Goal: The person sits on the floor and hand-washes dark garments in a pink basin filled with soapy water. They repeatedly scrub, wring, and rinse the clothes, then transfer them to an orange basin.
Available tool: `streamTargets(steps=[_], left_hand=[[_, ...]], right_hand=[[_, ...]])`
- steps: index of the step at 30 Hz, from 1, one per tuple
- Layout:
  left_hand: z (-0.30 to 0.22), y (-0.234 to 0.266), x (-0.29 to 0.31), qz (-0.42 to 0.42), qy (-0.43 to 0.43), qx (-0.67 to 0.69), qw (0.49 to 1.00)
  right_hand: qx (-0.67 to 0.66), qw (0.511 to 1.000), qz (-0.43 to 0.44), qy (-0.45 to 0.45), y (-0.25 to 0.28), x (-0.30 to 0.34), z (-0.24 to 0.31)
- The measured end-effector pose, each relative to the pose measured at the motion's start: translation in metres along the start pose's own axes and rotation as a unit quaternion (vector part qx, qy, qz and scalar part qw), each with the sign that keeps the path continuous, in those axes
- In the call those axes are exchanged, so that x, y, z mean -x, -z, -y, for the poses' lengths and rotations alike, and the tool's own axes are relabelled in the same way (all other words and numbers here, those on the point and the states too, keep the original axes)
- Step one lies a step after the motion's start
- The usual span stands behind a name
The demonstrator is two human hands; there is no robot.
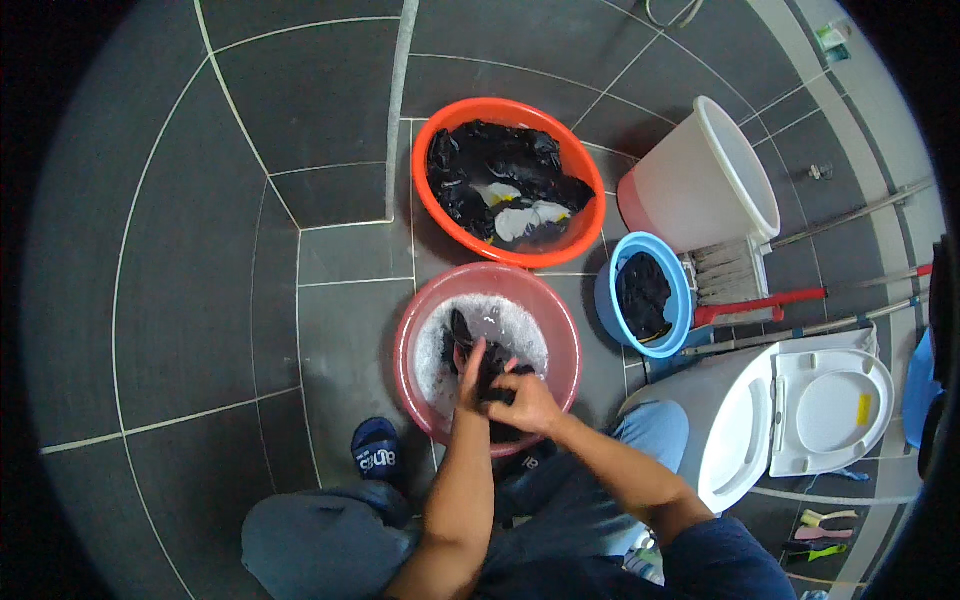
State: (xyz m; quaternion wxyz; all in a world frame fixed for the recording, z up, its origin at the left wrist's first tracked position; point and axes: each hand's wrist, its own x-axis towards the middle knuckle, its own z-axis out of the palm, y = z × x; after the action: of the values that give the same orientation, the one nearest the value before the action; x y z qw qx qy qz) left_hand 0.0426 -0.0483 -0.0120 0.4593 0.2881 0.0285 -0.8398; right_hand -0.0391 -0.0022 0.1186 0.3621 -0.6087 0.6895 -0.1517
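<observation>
A pink basin [408, 385] of foamy, soapy water stands on the floor in front of me. Wet black cloth [487, 362] is bunched over it; what kind of garment it is does not show. My left hand [470, 378] grips the cloth from the left, thumb pointing up along it. From the right, my right hand [528, 402] is closed on the same cloth with bent fingers. Both hands are close together over the basin, and parts of their fingers are hidden by the cloth.
Beyond the basin, an orange tub [590, 228] holds black and some white laundry in water. To the right are a small blue bucket [606, 310] with dark cloth, a tall whitish bin [690, 190], a red-handled broom [765, 303] and a toilet [735, 425]. Tiled walls rise at left and back.
</observation>
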Motion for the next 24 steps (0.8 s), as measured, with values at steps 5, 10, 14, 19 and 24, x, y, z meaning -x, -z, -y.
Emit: streamTargets(steps=[5,10,14,19,24], left_hand=[[0.047,-0.005,-0.016,-0.275,0.097,-0.114,0.95],[0.026,0.068,-0.039,-0.132,0.08,-0.054,0.987],[0.029,0.045,-0.049,-0.197,0.023,-0.118,0.973],[0.013,-0.013,-0.034,-0.276,0.079,-0.054,0.956],[-0.019,0.004,-0.041,-0.242,-0.016,-0.256,0.936]], right_hand=[[0.016,0.941,-0.181,-0.285,-0.004,-0.061,-0.037],[-0.064,0.982,-0.101,-0.145,-0.045,-0.025,-0.005],[-0.028,0.949,-0.167,-0.266,-0.036,-0.059,-0.03],[-0.075,0.946,-0.161,-0.27,-0.014,-0.054,-0.088],[-0.059,0.94,-0.171,-0.289,-0.02,-0.068,-0.111]])
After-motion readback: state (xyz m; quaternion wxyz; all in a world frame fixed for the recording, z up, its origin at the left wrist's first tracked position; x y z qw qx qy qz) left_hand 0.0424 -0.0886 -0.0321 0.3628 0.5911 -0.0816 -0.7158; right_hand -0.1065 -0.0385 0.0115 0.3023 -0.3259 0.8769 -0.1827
